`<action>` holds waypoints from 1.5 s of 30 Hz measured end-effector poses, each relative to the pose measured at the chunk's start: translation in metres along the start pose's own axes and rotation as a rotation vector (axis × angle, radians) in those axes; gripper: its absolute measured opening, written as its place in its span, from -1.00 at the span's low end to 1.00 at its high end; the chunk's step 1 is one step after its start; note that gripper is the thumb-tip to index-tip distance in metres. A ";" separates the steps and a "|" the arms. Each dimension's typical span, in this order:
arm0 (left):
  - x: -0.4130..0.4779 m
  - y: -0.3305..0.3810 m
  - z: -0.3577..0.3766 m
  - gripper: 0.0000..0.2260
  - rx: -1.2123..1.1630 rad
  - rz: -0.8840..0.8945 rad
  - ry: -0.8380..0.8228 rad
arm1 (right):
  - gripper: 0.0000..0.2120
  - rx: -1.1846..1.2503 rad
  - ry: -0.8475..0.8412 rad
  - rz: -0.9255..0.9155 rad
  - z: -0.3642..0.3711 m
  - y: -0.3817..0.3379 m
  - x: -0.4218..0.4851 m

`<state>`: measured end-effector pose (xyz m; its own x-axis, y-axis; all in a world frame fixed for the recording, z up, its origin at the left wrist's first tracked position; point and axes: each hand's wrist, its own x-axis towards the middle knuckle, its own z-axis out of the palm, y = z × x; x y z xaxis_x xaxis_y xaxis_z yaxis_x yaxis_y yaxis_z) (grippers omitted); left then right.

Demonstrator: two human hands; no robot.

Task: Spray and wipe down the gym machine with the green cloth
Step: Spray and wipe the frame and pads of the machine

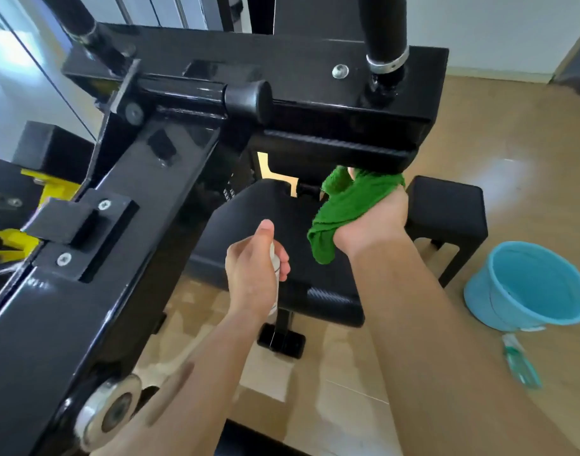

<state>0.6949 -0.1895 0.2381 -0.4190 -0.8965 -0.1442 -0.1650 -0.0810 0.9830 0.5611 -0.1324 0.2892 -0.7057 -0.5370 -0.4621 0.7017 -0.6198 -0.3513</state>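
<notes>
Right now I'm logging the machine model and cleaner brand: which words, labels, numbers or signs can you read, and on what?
No text can be read in this view.
spray bottle in the left hand: mostly covered, no print shows.
teal item on the floor: blurred, unreadable.
blue bucket: pale patch at its base, too small to read.
gym machine, green cloth in the right hand: no lettering shows.

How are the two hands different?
The left hand grips a white spray bottle, thumb pointing up; the right hand grips the green cloth. The left hand is lower, off the gym machine; the right hand presses its cloth up against a black pad. Both are curled round a cleaning thing.
</notes>
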 end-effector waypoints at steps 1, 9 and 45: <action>0.004 -0.001 0.005 -0.47 -0.013 0.000 0.006 | -0.68 -0.009 0.025 0.020 -0.005 -0.001 0.000; 0.046 -0.030 0.039 -0.45 -0.062 0.168 0.057 | -0.68 -0.059 -0.019 0.128 -0.060 0.049 0.037; 0.099 -0.020 0.024 -0.39 -0.338 0.586 -0.278 | -0.82 -0.375 -0.150 -0.644 -0.082 0.084 0.090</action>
<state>0.6348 -0.2665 0.2016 -0.5728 -0.6939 0.4364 0.4211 0.2077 0.8829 0.5640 -0.1862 0.1515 -0.9741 -0.2234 0.0346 0.1135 -0.6156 -0.7798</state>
